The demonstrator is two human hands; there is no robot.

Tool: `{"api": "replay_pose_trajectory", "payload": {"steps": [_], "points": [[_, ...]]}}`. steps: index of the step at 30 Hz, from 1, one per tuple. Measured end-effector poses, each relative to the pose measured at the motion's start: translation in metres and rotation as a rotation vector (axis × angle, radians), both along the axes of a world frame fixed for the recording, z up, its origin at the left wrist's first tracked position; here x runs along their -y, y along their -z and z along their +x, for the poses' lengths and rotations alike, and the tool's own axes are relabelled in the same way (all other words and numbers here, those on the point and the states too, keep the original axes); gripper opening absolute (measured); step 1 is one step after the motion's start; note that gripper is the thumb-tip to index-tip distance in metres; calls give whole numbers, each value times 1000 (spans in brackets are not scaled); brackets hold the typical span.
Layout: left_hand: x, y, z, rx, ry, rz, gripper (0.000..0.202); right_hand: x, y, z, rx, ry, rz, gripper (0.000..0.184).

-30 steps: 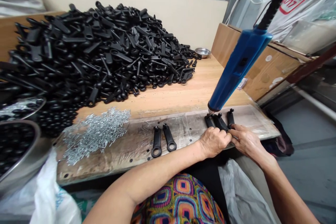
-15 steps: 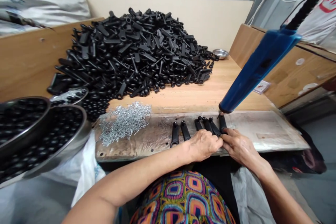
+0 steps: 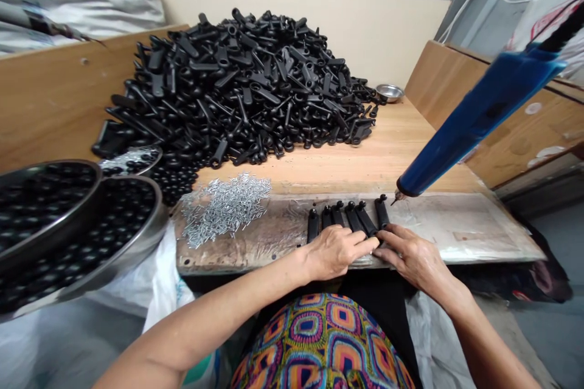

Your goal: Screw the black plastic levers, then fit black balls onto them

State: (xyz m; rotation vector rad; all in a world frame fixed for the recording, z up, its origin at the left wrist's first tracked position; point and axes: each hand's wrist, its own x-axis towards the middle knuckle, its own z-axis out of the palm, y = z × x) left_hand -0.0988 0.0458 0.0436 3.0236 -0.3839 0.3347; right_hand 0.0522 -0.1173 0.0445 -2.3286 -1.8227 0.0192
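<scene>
Several black crank handles lie in a row on the worn board, each with a small knob-like fitting at its far end. Bent over the lower ends of the handles, my left hand (image 3: pixel 335 250) is closed, its forefinger reaching to the slanted crank handle (image 3: pixel 365 219). My right hand (image 3: pixel 413 258) pinches the near end of the rightmost crank handle (image 3: pixel 381 211), its fingertips almost meeting those of my left. A blue electric screwdriver (image 3: pixel 474 118) hangs tilted above the board, its bit just right of that handle's top and apart from it. The handles' lower ends are mostly hidden by my fingers.
A large heap of black crank handles (image 3: pixel 246 91) rises at the back. Silvery pins (image 3: pixel 228 206) are piled on the board's left. Metal bowls of black balls (image 3: pixel 104 237) stand at far left. A small steel dish (image 3: pixel 389 93) sits at the back right.
The screwdriver bit has come off the rightmost handle's top and moved right. My left hand has shifted slightly left, and the handles at the row's left now stand closer together.
</scene>
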Motion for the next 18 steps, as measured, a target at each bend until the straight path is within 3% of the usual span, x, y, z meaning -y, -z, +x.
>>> {"api": "replay_pose_trajectory", "payload": {"steps": [7, 11, 18], "points": [[4, 6, -3, 12, -20, -232, 46, 8, 5, 9, 10, -3, 105, 22], [6, 5, -2, -25, -44, -227, 42, 5, 5, 9, 59, -34, 189, 20], [4, 1, -8, 9, -58, -150, 25, 1, 6, 3, -7, -114, 201, 20]]}}
